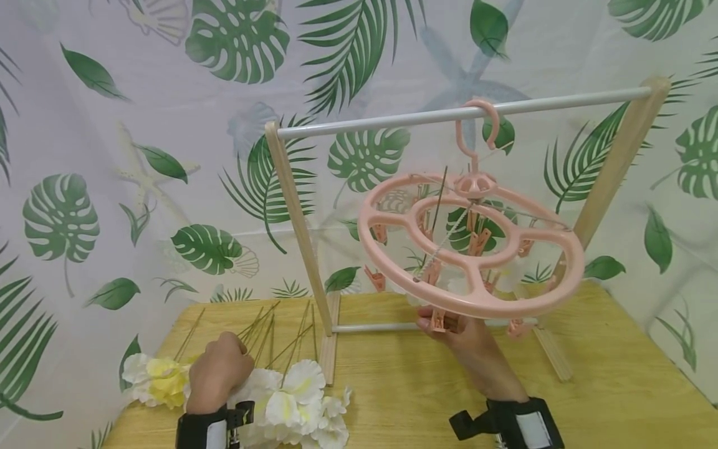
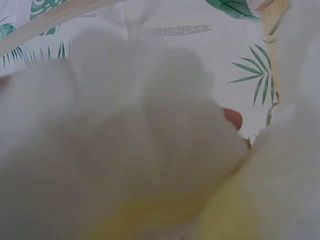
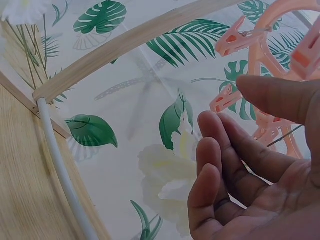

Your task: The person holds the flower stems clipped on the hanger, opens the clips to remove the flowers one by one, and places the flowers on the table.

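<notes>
A pink oval clip hanger (image 1: 387, 279) hangs by its hook from a white rail, with several small pegs below. One white artificial flower (image 3: 167, 175) shows beyond my right hand, and a thin stem (image 1: 440, 206) stands up through the hanger. My right hand (image 1: 473, 352) is under the hanger's near rim beside a peg (image 1: 439, 320); thumb and fingers are apart with nothing between them. At the left, my left hand (image 1: 221, 368) is bent down among white flowers (image 1: 297, 405) and their stems (image 1: 263, 330). Petals (image 2: 125, 145) cover most of the left wrist view, hiding its grip.
The rail (image 1: 364, 123) belongs to a stand with wooden legs (image 1: 300, 231) and a low white crossbar (image 1: 376, 327). A yellow-and-white flower (image 1: 168, 383) lies on the wood-grain table (image 1: 404, 386) left of my left hand. A leaf-print sheet (image 1: 314, 62) rises behind.
</notes>
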`<state>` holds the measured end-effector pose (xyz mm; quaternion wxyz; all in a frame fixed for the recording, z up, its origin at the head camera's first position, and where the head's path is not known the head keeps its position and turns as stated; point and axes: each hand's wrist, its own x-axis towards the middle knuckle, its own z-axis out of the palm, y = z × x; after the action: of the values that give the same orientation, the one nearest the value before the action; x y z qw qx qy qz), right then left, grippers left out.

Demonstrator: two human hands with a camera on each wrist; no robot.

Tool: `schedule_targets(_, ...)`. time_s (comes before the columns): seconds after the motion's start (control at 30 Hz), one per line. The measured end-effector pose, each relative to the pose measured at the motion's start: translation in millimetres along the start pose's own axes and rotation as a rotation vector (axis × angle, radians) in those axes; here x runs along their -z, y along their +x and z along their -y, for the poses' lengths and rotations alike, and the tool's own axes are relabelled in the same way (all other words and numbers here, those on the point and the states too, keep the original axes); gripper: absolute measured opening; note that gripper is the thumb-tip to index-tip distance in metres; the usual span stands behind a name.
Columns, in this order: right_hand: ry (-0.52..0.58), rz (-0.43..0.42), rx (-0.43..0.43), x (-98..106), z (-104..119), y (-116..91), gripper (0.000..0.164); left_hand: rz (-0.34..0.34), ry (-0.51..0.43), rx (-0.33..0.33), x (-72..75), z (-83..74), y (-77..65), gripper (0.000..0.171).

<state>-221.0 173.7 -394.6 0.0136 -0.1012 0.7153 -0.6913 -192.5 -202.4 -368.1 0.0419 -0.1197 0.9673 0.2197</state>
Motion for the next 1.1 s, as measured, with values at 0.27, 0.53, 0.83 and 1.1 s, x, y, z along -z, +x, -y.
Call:
schedule_targets(0.27, 0.035, -0.022, 0.024, 6.3, -4.7, -1.6, 0.038, -0.104, 0.015, -0.092, 4.7, -14.5, -4.7, 0.017)
schedule_targets(0.53, 0.062, 0.003, 0.089, 17.1, -7.7, -9.3, 0.027, -0.288, 0.001, -0.296, -7.8, -45.1, -17.9, 0.023)
schedule_targets(0.83, 0.024, -0.003, 0.097, 26.3, -12.0, -13.1, 0.035, -0.356, -0.151, -0.435, -41.3, -81.8, -13.7, 0.02)
schedule_targets(1.1, -0.055, -0.059, 0.031, 30.8, -12.9, -20.4, 0.028, -0.328, -0.335, -0.507, -69.6, -110.1, -9.2, 0.022)
